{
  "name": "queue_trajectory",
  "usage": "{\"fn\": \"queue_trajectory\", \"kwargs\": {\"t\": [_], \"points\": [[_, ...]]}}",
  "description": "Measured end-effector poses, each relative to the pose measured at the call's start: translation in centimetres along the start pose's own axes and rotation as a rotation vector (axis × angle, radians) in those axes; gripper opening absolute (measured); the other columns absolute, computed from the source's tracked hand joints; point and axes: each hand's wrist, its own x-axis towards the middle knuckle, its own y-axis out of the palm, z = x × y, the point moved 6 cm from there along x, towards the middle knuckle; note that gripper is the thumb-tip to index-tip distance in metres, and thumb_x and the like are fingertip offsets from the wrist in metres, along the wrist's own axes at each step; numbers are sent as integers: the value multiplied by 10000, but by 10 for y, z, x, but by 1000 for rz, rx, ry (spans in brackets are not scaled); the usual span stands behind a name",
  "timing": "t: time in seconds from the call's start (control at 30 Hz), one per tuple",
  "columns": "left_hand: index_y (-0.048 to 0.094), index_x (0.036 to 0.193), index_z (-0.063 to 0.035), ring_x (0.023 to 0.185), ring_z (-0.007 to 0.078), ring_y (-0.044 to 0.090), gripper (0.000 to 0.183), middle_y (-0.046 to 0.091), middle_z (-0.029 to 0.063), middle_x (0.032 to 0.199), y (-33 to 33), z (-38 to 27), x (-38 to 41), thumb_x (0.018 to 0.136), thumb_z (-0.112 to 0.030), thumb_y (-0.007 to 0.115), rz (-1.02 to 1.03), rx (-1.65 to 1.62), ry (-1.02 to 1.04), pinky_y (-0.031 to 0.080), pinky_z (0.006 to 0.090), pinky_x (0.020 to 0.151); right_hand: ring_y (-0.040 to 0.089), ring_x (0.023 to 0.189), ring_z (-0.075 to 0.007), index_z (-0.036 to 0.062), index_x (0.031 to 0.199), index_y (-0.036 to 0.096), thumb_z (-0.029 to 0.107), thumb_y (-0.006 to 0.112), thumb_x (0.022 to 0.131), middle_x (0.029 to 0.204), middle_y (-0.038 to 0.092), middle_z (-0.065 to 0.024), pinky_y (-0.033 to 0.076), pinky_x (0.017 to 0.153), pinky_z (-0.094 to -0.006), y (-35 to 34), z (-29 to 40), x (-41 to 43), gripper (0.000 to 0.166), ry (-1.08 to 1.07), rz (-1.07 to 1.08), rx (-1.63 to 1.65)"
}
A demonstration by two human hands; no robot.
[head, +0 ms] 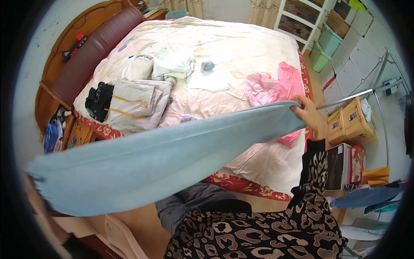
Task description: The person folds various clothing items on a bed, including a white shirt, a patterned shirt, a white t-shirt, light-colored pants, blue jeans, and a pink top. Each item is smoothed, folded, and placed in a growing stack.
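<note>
A long light-blue garment (155,165), seemingly denim-like, stretches across in front of me above the bed's near side. My right hand (305,111) pinches its narrow right end between thumb and fingers. At the left rim, the garment's wide, frayed-looking end meets my left hand (32,191), which is dim and partly covered by the cloth, its fingers hidden. Beyond the garment, pink clothing (288,81) lies on the bed near my right hand. Pale folded clothes with yellow cords (132,98) and a black garment (99,102) lie on the bed's left part.
The bed (239,42) has a cream cover and a wooden headboard (64,35). White clothes (173,63) and a small blue-grey bundle (207,65) lie mid-bed. To the right stand a metal rail (349,98) and yellow storage boxes (352,119). A pale chair-like object (121,236) is at lower left.
</note>
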Motion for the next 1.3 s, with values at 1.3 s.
{"fn": "queue_trajectory", "kwargs": {"t": [1.3], "points": [[540,1192,37,964,155,535,349,591,77,1095,189,-22,-185,929,-193,549,590,-661,-633,412,265,871,589,803,-114,-19,1097,610,10,584,765,928,645,-32,469,724,-247,126,-13,-5,335,172,-101,617]]}}
